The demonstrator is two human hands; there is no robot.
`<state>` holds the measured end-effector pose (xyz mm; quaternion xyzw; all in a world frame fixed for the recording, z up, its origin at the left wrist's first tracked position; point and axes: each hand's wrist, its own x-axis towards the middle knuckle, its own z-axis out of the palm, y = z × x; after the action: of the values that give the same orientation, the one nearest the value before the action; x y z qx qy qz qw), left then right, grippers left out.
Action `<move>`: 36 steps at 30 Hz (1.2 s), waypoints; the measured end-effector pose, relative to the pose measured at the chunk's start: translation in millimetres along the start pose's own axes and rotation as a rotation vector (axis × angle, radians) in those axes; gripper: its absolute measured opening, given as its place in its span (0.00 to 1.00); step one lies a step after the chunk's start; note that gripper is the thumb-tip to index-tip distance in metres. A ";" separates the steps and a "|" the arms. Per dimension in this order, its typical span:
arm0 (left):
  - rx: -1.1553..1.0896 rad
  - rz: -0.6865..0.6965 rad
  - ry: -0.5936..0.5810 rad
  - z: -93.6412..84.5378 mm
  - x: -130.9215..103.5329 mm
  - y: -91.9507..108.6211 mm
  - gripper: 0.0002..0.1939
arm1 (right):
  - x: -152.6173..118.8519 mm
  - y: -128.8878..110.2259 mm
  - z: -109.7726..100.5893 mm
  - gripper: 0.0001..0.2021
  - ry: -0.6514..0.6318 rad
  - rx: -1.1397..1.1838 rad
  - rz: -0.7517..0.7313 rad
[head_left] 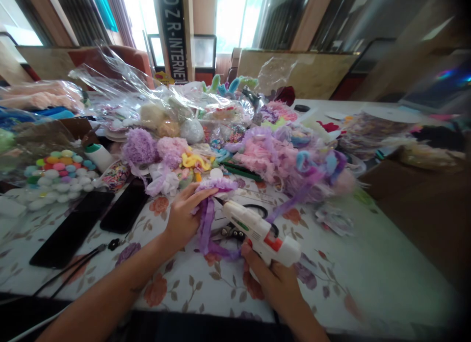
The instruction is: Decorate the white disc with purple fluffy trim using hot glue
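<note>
- While the left hand pinches a purple ruffled strip between thumb and fingers, the right hand is wrapped around the handle of a white glue gun.
- The glue gun is tilted, its dark nozzle directed toward the strip, close to the left fingers; whether they touch cannot be told.
- A sheer purple ribbon hangs below the left hand and curves toward the right hand.
- Scissors lie partly hidden behind the glue gun, on the flowered cloth covering the counter.
- Left of the hands lie two dark phones, a larger one and a smaller one, with colored pom-poms behind them.
- Beyond the hands sit a fluffy lavender ball, pink ruffled material and clear plastic bags.
</note>
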<state>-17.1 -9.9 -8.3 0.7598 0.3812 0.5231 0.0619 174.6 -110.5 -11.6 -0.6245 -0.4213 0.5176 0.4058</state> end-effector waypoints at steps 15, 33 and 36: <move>-0.013 -0.032 -0.003 -0.6 0.7 1.2 0.20 | -0.6 -0.3 0.4 0.24 -0.012 -0.021 -0.013; -0.071 -0.073 -0.006 -0.1 -0.5 0.6 0.20 | -0.1 -0.8 -3.8 0.24 -0.043 -0.093 0.023; -0.086 -0.081 -0.008 0.7 -1.4 -1.8 0.20 | -0.6 -0.6 -3.5 0.24 -0.025 -0.075 0.016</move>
<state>-17.6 -9.4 -10.5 0.7424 0.3887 0.5329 0.1171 178.0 -111.1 -10.4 -0.6361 -0.4405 0.5125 0.3724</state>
